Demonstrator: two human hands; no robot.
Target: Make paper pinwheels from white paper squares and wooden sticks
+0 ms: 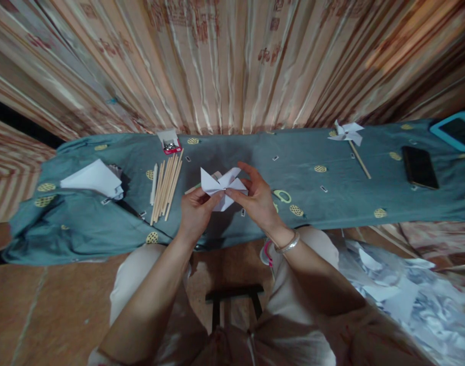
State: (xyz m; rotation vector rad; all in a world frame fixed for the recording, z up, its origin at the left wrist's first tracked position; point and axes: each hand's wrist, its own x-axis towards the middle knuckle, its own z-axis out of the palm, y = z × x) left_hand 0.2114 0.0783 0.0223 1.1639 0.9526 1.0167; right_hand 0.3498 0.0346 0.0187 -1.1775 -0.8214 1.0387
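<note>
Between my two hands is a white paper pinwheel [229, 178], its blades folded in toward a small shiny pin at the centre. My left hand [196, 211] pinches its lower left side, the thumb close to the centre. With the thumb near the pin, my right hand [257, 198] grips the right side, its index finger raised behind a blade. A pair of scissors with light green handles [283, 196] lies just right of my right hand. Left of my hands rests a bundle of wooden sticks [166, 188], with a white candle-like stick [153, 184] beside it.
A small open box of pins [170, 144] stands behind the sticks. Stacked white paper [93, 179] lies at the left. To the right are a finished pinwheel on a stick [349, 133], a black phone [420, 166] and a blue-framed tablet [456, 131]. A bag of paper scraps [411, 300] sits lower right.
</note>
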